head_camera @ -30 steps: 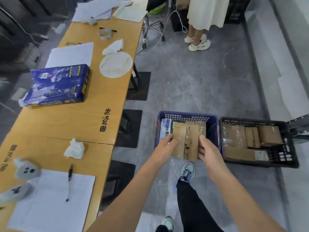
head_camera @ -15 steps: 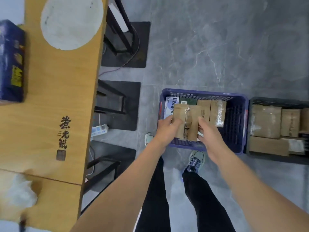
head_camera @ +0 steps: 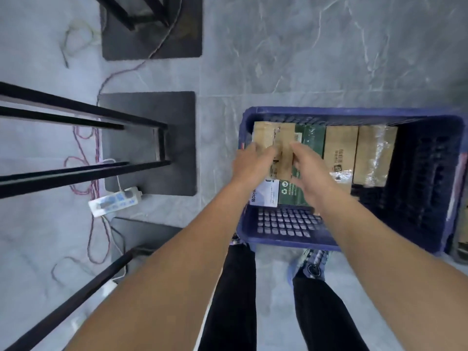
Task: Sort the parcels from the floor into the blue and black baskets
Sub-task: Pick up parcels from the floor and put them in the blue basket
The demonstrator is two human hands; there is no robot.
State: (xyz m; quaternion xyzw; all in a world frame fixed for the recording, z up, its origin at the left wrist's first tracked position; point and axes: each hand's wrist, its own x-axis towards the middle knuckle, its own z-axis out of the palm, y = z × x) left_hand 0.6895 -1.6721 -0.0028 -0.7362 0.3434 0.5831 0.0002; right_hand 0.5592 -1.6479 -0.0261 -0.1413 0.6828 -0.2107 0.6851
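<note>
From the head camera, looking straight down, both hands are clamped on one flat brown cardboard parcel (head_camera: 273, 138). The left hand (head_camera: 249, 163) curls over its left edge and the right hand (head_camera: 310, 173) pinches its right edge, the two close together with the parcel between them. The parcel has a strip of glossy tape and a barcode label. It sits at the left end of the blue basket (head_camera: 291, 225), a rectangular plastic crate with lattice walls. Whether it rests on the boxes beneath or hangs just above them, I cannot tell.

Under it lie a white printed box (head_camera: 266, 195) and a dark green box (head_camera: 312, 140). Beside those are a plain brown carton (head_camera: 340, 148) and a carton wrapped in crinkled clear film (head_camera: 376, 153).

The floor (head_camera: 329, 59) is grey veined stone. To the left are a black metal table frame (head_camera: 83, 173), a dark square mat (head_camera: 177, 138) and a white power strip (head_camera: 114, 201) among loose pink cables.
</note>
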